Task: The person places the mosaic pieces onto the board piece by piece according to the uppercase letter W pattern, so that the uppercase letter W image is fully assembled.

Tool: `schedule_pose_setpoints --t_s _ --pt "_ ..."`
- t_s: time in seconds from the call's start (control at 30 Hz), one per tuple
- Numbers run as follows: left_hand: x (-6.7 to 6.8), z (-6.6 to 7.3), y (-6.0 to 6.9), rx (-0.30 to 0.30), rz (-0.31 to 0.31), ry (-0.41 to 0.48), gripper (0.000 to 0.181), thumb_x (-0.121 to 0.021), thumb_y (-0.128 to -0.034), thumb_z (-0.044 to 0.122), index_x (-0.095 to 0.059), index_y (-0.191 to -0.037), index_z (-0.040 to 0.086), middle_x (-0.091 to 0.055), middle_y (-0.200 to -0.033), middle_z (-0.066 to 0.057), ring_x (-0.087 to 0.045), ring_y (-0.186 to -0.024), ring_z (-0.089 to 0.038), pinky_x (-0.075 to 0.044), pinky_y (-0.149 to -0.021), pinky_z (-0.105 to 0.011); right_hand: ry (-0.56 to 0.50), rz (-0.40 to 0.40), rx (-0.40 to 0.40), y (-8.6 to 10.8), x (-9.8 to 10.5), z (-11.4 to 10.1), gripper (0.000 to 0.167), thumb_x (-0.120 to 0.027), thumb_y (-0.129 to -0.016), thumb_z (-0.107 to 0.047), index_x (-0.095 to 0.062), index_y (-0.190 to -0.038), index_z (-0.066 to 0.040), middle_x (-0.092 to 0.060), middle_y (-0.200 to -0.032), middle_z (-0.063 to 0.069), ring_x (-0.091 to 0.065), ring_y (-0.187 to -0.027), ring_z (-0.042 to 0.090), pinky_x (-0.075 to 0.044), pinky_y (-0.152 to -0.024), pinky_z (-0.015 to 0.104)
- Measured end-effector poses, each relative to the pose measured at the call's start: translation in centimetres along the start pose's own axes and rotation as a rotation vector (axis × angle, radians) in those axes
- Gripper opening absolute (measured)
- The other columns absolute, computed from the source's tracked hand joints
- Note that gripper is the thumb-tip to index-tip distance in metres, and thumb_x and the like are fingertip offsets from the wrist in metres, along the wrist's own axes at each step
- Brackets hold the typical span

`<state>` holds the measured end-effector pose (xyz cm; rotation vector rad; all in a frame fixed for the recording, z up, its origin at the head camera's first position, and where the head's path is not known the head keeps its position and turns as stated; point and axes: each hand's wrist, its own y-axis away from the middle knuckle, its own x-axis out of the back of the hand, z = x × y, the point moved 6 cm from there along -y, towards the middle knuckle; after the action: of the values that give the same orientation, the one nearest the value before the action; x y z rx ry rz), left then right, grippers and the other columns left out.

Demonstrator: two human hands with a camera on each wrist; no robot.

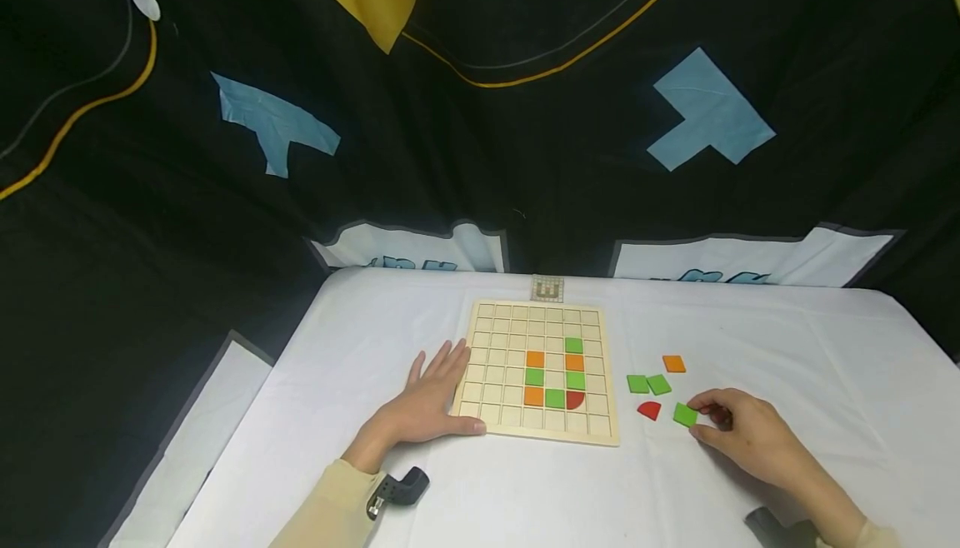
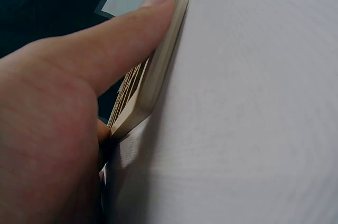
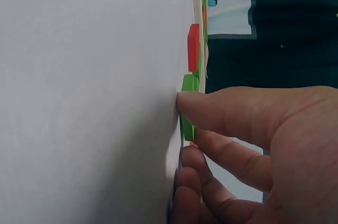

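A wooden grid board [image 1: 501,375] lies on the white table, with several green, orange and red tiles set in its squares. My left hand [image 1: 426,405] rests at the board's left side, fingers extended along that edge and thumb [image 2: 132,36] on the near-left corner. To the right of the board, my right hand [image 1: 750,431] pinches a green square tile [image 1: 684,415] between thumb and index finger, close to the tabletop. Beside that tile is a red quarter-circle tile [image 1: 649,410]. The right wrist view shows the green tile [image 3: 188,84] edge-on, partly hidden by the thumb.
Two green square tiles, one [image 1: 637,384] against the other [image 1: 659,385], lie right of the board. Farther back is an orange square tile [image 1: 674,363]. A small patterned square [image 1: 547,288] touches the board's far edge. A dark curtain [image 1: 480,165] hangs behind the table.
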<state>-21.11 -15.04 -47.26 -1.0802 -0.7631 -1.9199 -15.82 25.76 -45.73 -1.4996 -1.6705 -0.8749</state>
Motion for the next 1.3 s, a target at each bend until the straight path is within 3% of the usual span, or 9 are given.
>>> schedule_pose_setpoints --t_s 0.4,0.73,1.3 --pt "0.0 0.0 0.0 -0.004 0.006 0.006 0.119 -0.068 -0.0809 0.070 -0.012 -0.161 0.001 -0.005 -0.169 -0.012 0.004 -0.155 -0.031 0.009 -0.119 -0.059 -0.014 0.004 -0.042 -0.2 -0.1 0.2 0.031 -0.081 -0.082 -0.014 -0.071 -0.109 -0.002 -0.062 -0.087 0.000 -0.053 -0.080 0.018 -0.046 -0.062 0.025" --pt "0.0 0.0 0.1 0.002 0.004 -0.008 0.119 -0.067 -0.0802 0.071 -0.012 -0.161 0.003 -0.005 -0.169 -0.011 0.004 -0.155 -0.030 0.009 -0.119 -0.059 -0.038 0.042 -0.012 0.1 0.1 -0.7 0.030 -0.080 -0.082 -0.013 -0.072 -0.109 -0.004 -0.065 -0.095 0.001 -0.055 -0.081 0.017 -0.049 -0.064 0.023" --pt "0.0 0.0 0.1 0.010 -0.005 -0.003 0.119 -0.067 -0.0805 0.072 -0.010 -0.161 0.004 -0.004 -0.169 -0.009 0.005 -0.155 -0.028 0.010 -0.119 -0.058 -0.084 0.104 0.157 -0.5 0.0 -3.6 0.027 -0.083 -0.082 -0.012 -0.074 -0.107 -0.009 -0.065 -0.091 -0.003 -0.055 -0.079 0.012 -0.049 -0.066 0.025"
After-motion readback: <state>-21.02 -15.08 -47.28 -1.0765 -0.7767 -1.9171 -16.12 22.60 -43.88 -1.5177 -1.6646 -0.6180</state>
